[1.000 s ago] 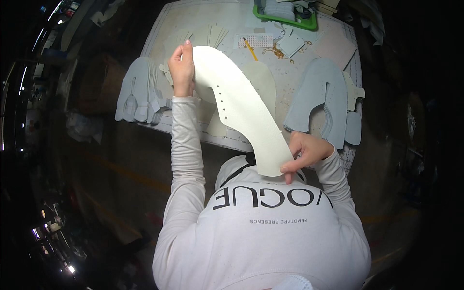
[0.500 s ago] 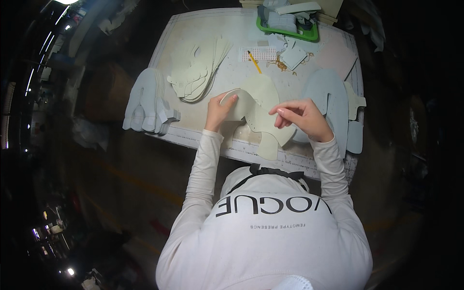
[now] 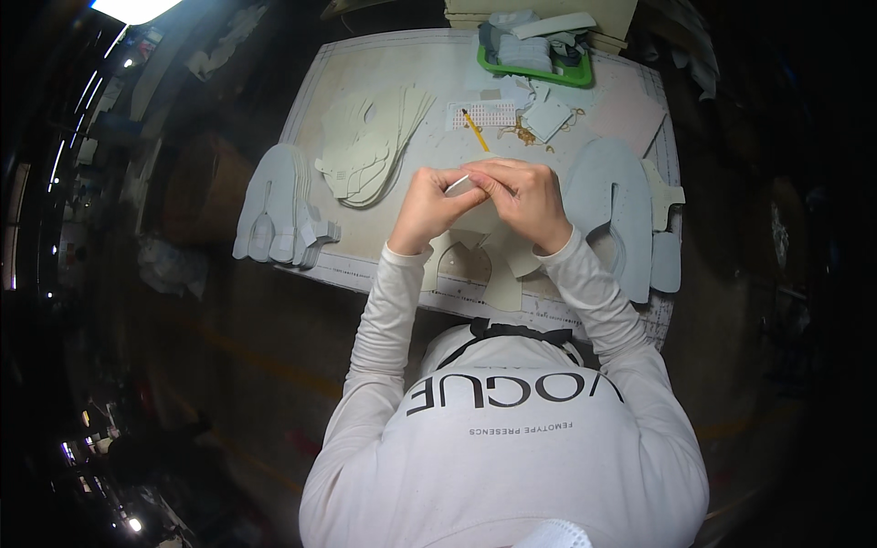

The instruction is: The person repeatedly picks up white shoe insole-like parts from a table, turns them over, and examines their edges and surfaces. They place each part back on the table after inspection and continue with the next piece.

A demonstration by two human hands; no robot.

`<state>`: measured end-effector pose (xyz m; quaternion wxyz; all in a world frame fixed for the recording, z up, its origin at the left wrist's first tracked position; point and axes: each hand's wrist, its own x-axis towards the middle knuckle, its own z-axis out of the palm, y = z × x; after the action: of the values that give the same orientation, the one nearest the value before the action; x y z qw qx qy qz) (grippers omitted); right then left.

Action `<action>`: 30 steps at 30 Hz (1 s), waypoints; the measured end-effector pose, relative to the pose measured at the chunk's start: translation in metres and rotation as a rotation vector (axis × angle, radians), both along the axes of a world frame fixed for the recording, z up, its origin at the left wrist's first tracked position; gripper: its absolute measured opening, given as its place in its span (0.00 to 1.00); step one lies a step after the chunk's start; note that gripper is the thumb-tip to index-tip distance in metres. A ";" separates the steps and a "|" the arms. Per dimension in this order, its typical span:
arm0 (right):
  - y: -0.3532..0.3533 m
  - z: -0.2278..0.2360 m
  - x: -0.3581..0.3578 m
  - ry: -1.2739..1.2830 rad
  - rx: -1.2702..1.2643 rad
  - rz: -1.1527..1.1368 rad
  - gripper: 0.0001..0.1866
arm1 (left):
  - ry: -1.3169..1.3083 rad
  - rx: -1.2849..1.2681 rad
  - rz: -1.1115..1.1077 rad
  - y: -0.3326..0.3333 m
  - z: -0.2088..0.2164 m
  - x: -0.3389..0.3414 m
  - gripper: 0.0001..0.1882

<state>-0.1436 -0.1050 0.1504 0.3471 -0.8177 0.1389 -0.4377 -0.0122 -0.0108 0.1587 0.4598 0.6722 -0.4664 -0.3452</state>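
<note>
My left hand (image 3: 429, 208) and my right hand (image 3: 532, 201) meet above the near middle of the table. Their thumbs and fingers pinch a cream shoe-upper piece (image 3: 459, 185), seen partly edge-on as a pale strip between the thumbs. Fingers cover much of it, so how it is folded I cannot tell. Beneath my hands, more cream shoe-upper pieces (image 3: 502, 274) with curved edges lie near the table's front edge. A fanned stack of cream pieces (image 3: 361, 151) rests to the left of my left hand.
Stacked grey-blue U-shaped pieces (image 3: 274, 196) stand at the left edge, with larger ones (image 3: 630, 219) on the right. Farther back on the table (image 3: 320, 91) are a yellow pen (image 3: 476, 131), a printed sheet (image 3: 493, 113), tan rubber bands (image 3: 524, 135) and a filled green basket (image 3: 571, 78).
My right hand has moved left to join my left hand and now grips the cream piece too. The piece, earlier broad and curled in my left hand, is mostly covered by fingers.
</note>
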 end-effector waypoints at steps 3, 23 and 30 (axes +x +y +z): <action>-0.007 0.009 -0.005 0.069 -0.020 -0.123 0.06 | 0.222 0.057 -0.052 0.003 0.003 -0.004 0.10; -0.093 0.026 0.012 -0.025 -0.130 -0.535 0.19 | 0.492 0.104 -0.158 0.049 -0.006 -0.044 0.10; -0.106 0.036 0.007 0.140 -0.067 -0.530 0.17 | 0.594 0.138 -0.180 0.067 -0.011 -0.054 0.10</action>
<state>-0.1363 -0.2111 0.1864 0.1827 -0.7921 0.3571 -0.4601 -0.0658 0.0567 0.1474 0.4968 0.5275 -0.3448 -0.5967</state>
